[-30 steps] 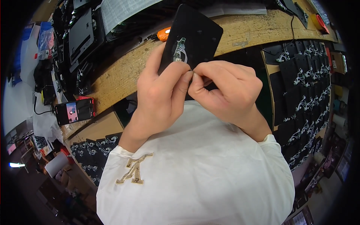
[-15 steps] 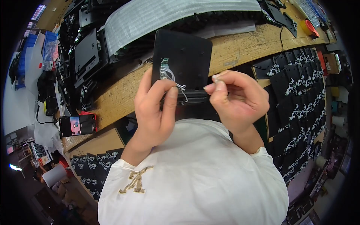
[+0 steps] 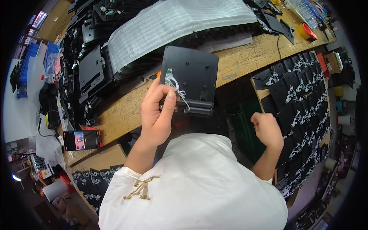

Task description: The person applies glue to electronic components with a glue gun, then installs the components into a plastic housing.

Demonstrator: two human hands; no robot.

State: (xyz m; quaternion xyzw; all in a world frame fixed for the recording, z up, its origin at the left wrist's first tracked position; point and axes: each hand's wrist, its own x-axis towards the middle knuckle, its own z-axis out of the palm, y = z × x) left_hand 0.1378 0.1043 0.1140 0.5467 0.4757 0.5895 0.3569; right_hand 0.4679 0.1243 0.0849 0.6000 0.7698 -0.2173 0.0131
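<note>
My left hand (image 3: 156, 111) grips a flat black plastic panel (image 3: 195, 73) by its lower left corner, thumb in front and fingers behind. On the panel's left side sits a small green circuit board (image 3: 169, 73), from which a bundle of white wires (image 3: 174, 83) loops down past my thumb. A black cylindrical hinge bar (image 3: 199, 107) runs along the panel's lower edge. Away to the right, my right hand (image 3: 267, 128) is closed with curled fingers, apart from the panel; whatever it may hold is hidden.
Beyond the panel, white foam sheeting (image 3: 176, 23) covers stacked black parts on the wooden bench (image 3: 237, 63). Rows of similar wired panels (image 3: 303, 103) lie at the right. A phone (image 3: 81, 140) rests near the bench's left end; a roll of tape (image 3: 306, 32) is at far right.
My right hand has left the wires and moved right and down, fingers still curled. The panel, still in my left hand, sits slightly lower and shows its face more fully.
</note>
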